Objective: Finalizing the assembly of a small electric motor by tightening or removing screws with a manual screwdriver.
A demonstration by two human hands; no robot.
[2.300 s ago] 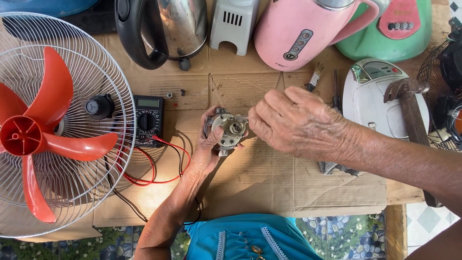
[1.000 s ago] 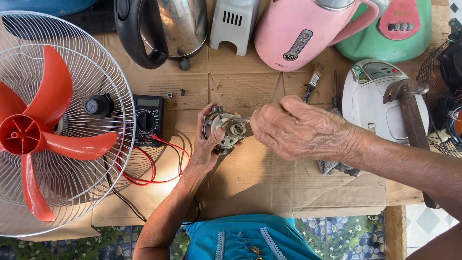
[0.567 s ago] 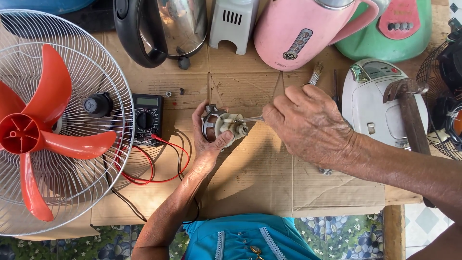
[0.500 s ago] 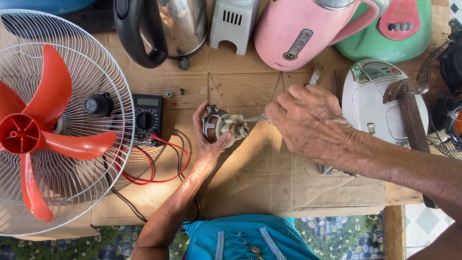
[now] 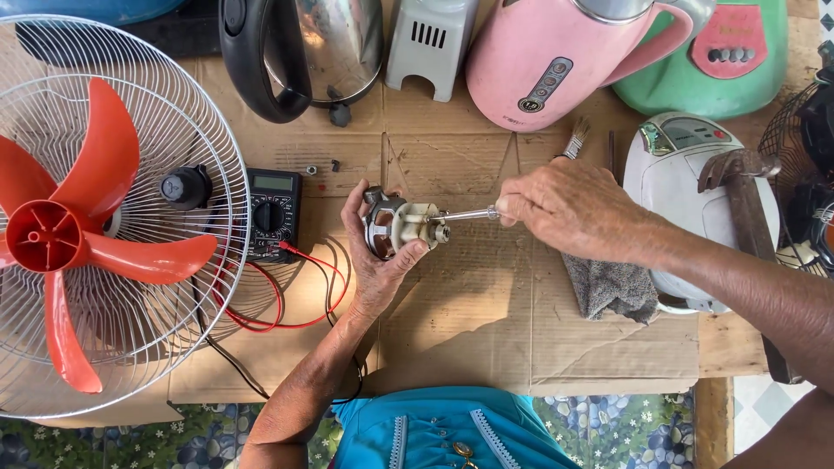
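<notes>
A small fan motor [image 5: 401, 224], its cream housing capped over dark copper windings and a short shaft stub poking out to my right, sits cradled in my left hand [image 5: 375, 260] above the flattened cardboard [image 5: 486, 330] that covers the bench. My left fingers curl around the motor's back and underside, clenched on it, thumb along the near edge. A slim metal screwdriver [image 5: 465, 214] runs nearly level from the motor's shaft end to my right hand [image 5: 569, 208], which pinches the handle end tight between thumb and fingertips. The tool's long axis lies left to right, its tip touching the motor's face just beside the shaft; the motor lies directly left of my right hand, with the left hand being the nearer of the two since it holds the part itself.

Just left of the motor rests a black multimeter [image 5: 274, 213], its red and black leads [image 5: 287, 304] looping across the cardboard. Farther left stands a white wire fan guard [image 5: 174, 113] with red blades [image 5: 95, 217]. A grey rag [image 5: 612, 291] lies under my right wrist. Along the far edge stand a steel kettle [image 5: 304, 52], a pink kettle [image 5: 556, 61] and a green appliance [image 5: 738, 61].
</notes>
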